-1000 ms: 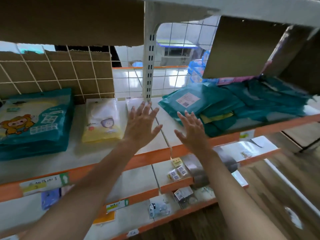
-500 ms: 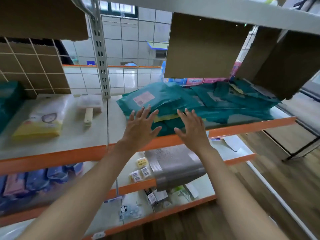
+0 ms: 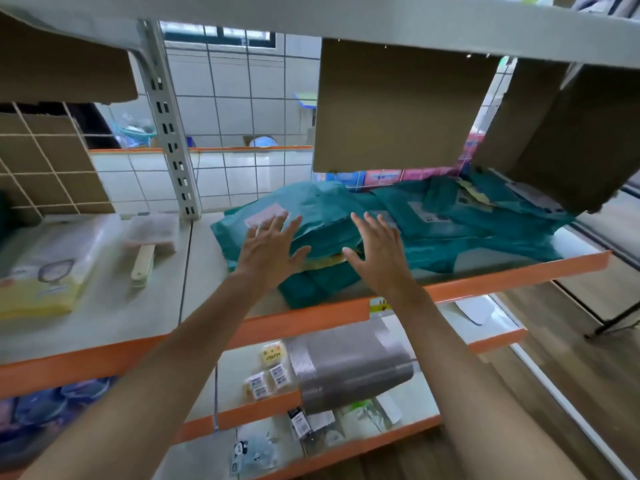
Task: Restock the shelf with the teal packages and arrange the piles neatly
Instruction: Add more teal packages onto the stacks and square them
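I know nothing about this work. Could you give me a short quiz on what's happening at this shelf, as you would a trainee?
1. True or false: the left hand and the right hand both have straight, spread fingers.
2. On which side of the perforated grey metal upright does the heap of teal plastic packages lie? A left, B right, C on top of it.
3. Fill in: the silver-grey wrapped bundle lies on a shelf ____ the teal heap.
Key: 1 true; 2 B; 3 below.
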